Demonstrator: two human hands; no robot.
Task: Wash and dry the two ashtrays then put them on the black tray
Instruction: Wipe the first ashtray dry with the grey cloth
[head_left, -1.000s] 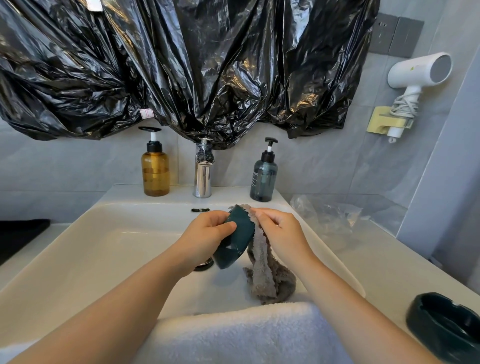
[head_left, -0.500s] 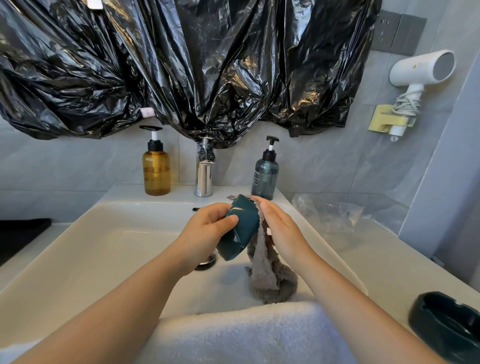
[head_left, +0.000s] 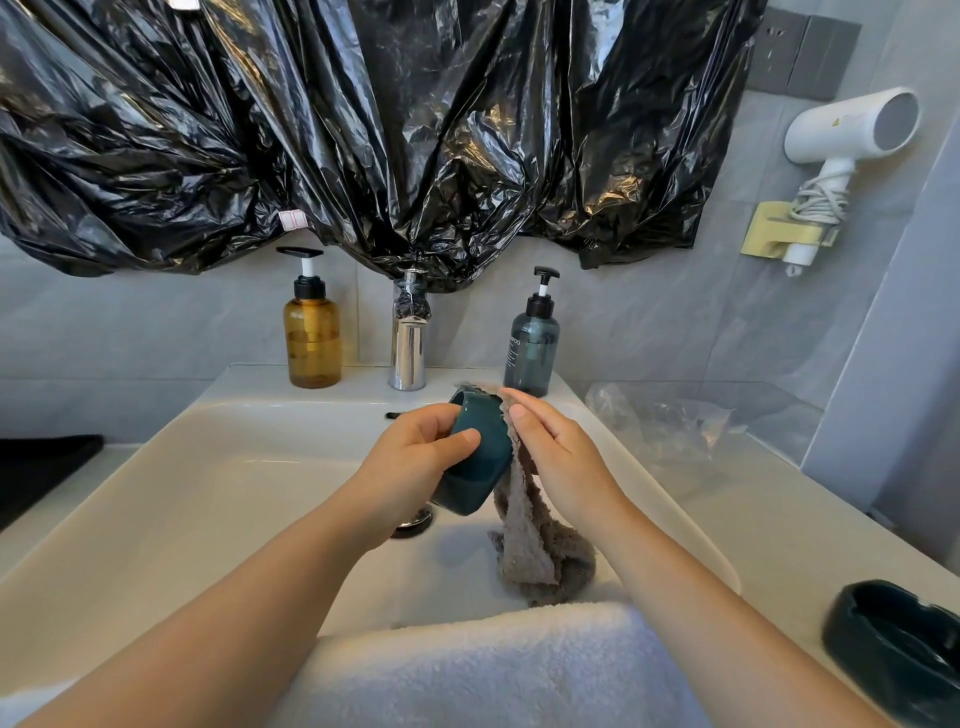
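Note:
Over the white sink (head_left: 171, 499), my left hand (head_left: 415, 457) grips a dark teal ashtray (head_left: 480, 457) held on edge, its underside toward me. My right hand (head_left: 556, 452) presses a grey-brown cloth (head_left: 524, 540) against the ashtray's right side; the cloth hangs down into the basin. The ashtray's hollow side is hidden. A second dark ashtray (head_left: 893, 649) sits on the counter at the lower right. A black tray (head_left: 41, 467) lies at the far left edge, partly cut off.
A chrome faucet (head_left: 409, 348) stands at the back between an amber pump bottle (head_left: 312, 332) and a blue-grey pump bottle (head_left: 532, 343). A white towel (head_left: 493, 670) drapes the sink's front rim. Black plastic sheeting (head_left: 363, 130) covers the wall above. Crumpled clear plastic (head_left: 660, 421) lies on the right counter.
Both hands have lifted the ashtray and cloth slightly and moved them toward the faucet. The ashtray has turned a little in my left hand while the cloth rubs its side.

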